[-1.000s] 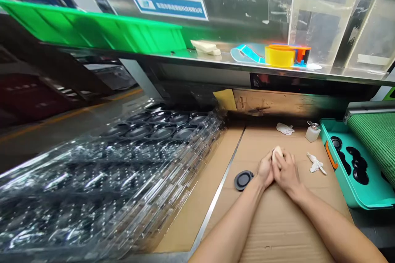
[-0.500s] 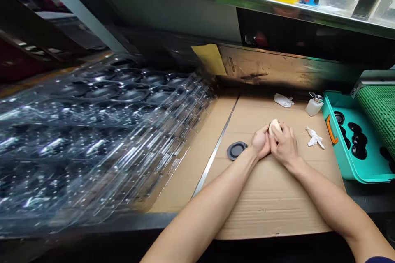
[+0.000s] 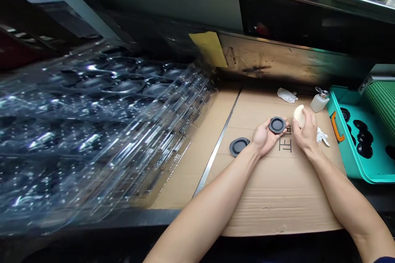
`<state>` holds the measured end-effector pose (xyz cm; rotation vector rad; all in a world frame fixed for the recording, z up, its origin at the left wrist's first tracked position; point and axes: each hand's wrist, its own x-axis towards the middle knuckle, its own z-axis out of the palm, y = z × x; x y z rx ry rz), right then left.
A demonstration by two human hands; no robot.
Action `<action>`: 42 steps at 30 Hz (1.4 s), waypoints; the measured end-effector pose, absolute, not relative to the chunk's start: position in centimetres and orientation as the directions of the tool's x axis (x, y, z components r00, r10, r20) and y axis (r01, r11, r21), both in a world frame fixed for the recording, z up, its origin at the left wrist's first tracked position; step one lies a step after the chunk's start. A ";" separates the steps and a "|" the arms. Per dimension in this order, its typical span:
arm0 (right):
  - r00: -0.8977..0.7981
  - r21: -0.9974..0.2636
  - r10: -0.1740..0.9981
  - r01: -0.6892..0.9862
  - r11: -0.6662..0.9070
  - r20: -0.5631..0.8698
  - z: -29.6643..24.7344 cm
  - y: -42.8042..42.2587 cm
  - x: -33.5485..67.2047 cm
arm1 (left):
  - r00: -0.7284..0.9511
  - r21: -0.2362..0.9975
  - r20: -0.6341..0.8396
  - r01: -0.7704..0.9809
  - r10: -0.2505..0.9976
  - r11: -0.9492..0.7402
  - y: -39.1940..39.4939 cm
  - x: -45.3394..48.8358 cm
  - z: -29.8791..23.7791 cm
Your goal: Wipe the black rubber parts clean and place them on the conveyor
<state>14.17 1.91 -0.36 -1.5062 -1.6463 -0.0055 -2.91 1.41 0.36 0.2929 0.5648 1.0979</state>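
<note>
Live at the bench: left hand open and palm-up, fingers uncurled, black rubber disc lying across them; right hand curled closed around a pale sponge pad, just beside the disc, not touching it. Second disc flat on the cardboard sheet, near the left hand; teal tray of more discs off to the right.

Qty: 1 L hand, 1 R hand. 1 cream pad, in R hand. 2 black discs at the hands: 1 on L palm, 1 on the cardboard sheet. Approx 5 more black discs in 1 teal tray, exact no. unclear. 2 white rags. 1 plastic bottle.
</note>
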 end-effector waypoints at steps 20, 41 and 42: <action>-0.340 -0.549 0.838 0.639 0.538 0.426 0.8 -0.4 12.0 | 0.278 0.615 -0.240 -0.698 0.930 0.367 1.4 -2.3 -0.1; -0.031 -0.478 0.921 0.848 0.230 0.389 0.4 -0.4 9.8 | 0.251 0.521 -0.263 -0.776 0.932 0.356 1.6 -1.4 -0.4; 0.009 -0.490 0.917 0.847 0.205 0.400 0.3 -0.3 9.6 | 0.244 0.517 -0.266 -0.781 0.933 0.351 1.5 -1.3 -0.4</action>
